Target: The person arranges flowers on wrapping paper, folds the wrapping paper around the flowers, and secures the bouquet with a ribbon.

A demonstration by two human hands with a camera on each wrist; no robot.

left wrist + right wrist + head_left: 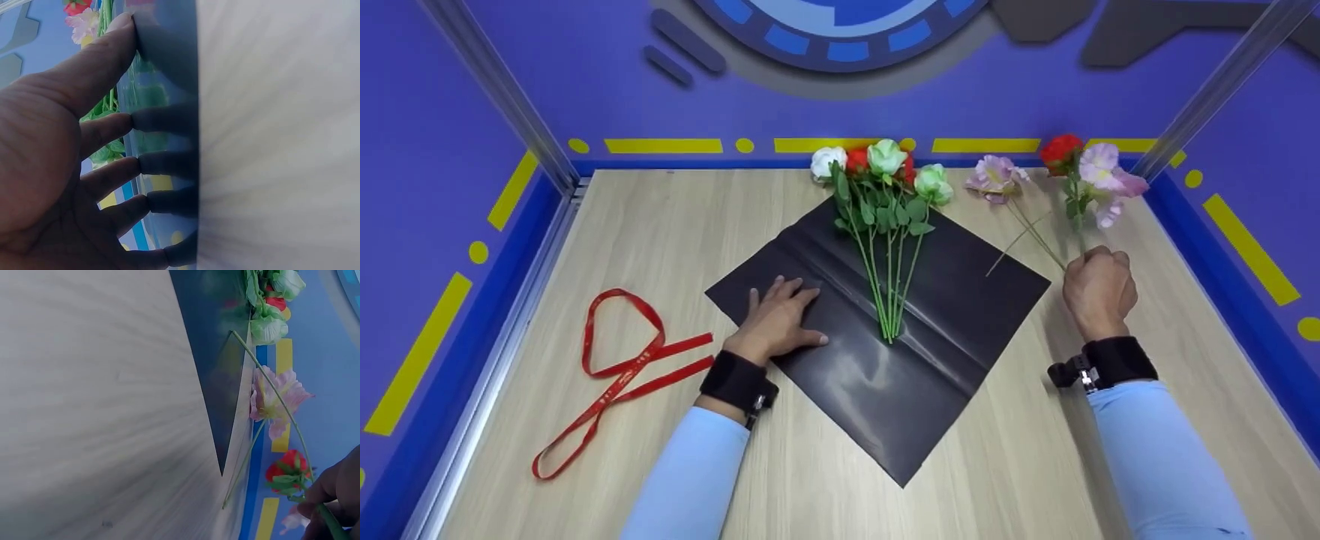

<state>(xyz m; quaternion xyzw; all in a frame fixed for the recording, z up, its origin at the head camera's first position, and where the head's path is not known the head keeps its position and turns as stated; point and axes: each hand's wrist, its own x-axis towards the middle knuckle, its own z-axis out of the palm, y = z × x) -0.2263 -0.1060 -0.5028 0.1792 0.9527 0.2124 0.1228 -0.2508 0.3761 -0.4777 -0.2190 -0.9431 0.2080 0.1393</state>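
My left hand [778, 321] lies with fingers spread on the left part of a black wrapping sheet [870, 397], fingertips pressing it. On the sheet, a bunch of artificial roses has its green stems [889, 277] drawn together towards the middle. White, red and pale green blooms [886, 156] extend past the sheet's far corner. To the right of the sheet, my right hand [1099, 294] grips the stem of a red flower [288, 471], with pink flowers [1102, 169] beside it. Another pink flower [996, 178] lies near the back edge, its thin stem running towards this hand.
A looped red ribbon [624, 377] lies left of my left hand on the wooden table [660, 225]. Blue panels with yellow marks [664, 145] stand around the back and sides, joined by metal posts [502, 82].
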